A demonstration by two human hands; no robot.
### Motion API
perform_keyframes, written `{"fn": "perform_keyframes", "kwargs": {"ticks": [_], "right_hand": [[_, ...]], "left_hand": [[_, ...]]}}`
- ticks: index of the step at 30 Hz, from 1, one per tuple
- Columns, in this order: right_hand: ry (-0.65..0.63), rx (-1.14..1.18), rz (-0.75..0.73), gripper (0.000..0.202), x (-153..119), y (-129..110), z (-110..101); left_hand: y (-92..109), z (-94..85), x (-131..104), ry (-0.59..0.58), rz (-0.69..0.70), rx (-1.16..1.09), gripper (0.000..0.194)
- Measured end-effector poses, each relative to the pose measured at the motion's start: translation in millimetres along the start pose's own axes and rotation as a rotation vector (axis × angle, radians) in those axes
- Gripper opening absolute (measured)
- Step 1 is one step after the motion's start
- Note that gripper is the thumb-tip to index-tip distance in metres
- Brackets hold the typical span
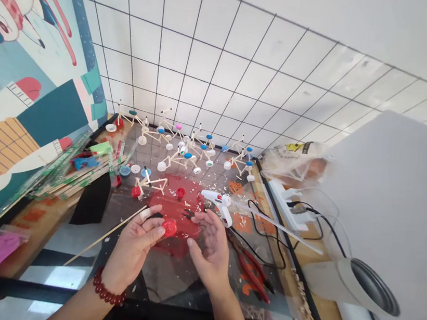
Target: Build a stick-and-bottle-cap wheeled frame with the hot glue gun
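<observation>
My left hand (136,239) pinches a red bottle cap (169,227) between thumb and fingers. A white wrap circles one of its fingers, and a beaded bracelet is on the wrist. Just right of the cap, my right hand (210,246) is raised with its fingers apart. Small dark-tipped pieces (189,213) show by its fingertips; whether they touch is unclear. Another red cap (180,193) lies on the red sheet (170,186) ahead. A thin wooden stick (100,242) slants beside my left hand. Beyond it stands a small stick figure (150,183) with a red cap.
Several stick-and-cap figures (188,155) line the back by the tiled wall. A white glue gun (217,198) lies right of the sheet, its cord trailing. Red-handled pliers (250,267) rest near my right hand. Bundled sticks (69,178) lie left; a power strip (290,204) is at right.
</observation>
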State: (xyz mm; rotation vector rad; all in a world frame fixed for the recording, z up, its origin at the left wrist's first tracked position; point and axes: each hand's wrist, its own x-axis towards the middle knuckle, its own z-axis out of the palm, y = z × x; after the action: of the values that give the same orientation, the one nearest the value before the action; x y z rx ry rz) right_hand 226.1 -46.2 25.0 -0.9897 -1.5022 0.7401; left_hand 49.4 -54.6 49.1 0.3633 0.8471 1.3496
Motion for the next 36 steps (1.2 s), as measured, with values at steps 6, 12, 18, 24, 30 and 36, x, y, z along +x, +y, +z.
{"fn": "perform_keyframes", "kwargs": {"ticks": [6,12,18,24,30,36], "right_hand": [[0.01,-0.157,0.026,0.01,-2.0,7.6,-8.6],[-0.004,-0.097,0.084,0.013,1.5,12.9,-5.3],[-0.04,0.037,0.124,0.016,-1.0,12.1,-8.0],[-0.008,-0.007,0.094,0.014,0.1,6.2,-13.2],[-0.166,0.057,0.009,0.016,4.2,3.0,-14.5],[-0.202,0.04,-0.006,0.024,1.6,-0.5,-19.0]], "left_hand": [[-2.5,-9.1,0.0,-0.04,0.007,0.005,0.056],[-9.4,-14.1,3.2,-0.117,-0.001,0.07,0.054],[-15.0,-14.4,3.7,-0.168,0.027,0.193,0.05],[-17.9,-14.5,3.2,-0.155,-0.038,0.202,0.054],[-20.3,-14.8,2.6,-0.156,-0.083,0.232,0.05],[-22.5,-14.3,0.8,-0.158,-0.054,0.297,0.051]]}}
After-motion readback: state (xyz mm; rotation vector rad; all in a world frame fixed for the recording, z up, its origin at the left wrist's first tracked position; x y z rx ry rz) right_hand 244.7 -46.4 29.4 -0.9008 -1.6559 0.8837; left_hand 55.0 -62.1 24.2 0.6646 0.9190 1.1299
